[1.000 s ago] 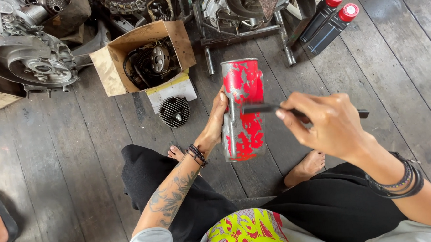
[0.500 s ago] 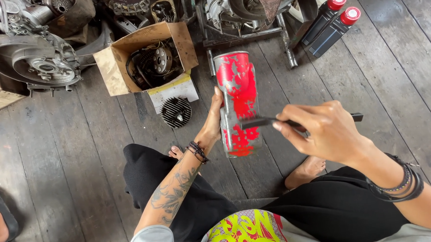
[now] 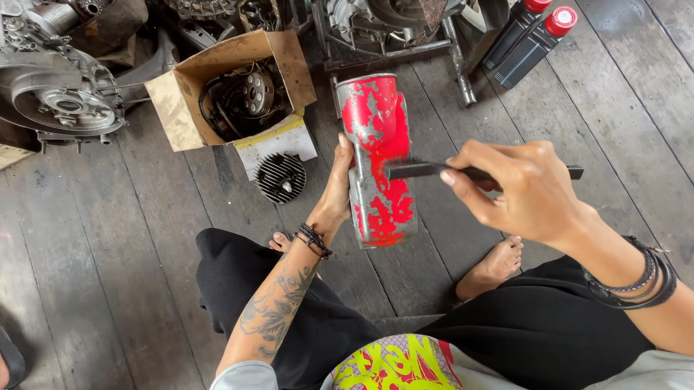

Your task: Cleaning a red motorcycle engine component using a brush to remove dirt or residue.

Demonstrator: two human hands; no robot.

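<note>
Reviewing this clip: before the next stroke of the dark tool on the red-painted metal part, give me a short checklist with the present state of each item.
1. Left hand grips the metal part at its side: ok.
2. Right hand holds the dark flat tool firmly: ok.
3. Tool tip lies against the part's painted face: ok, it appears to touch.
4. Left fingers clear of the tool's path: ok, they sit on the left edge.
5. Bare foot clear of the part: ok, it lies off to the lower right.
6. Part's lower end braced on the floor: cannot tell.
</note>
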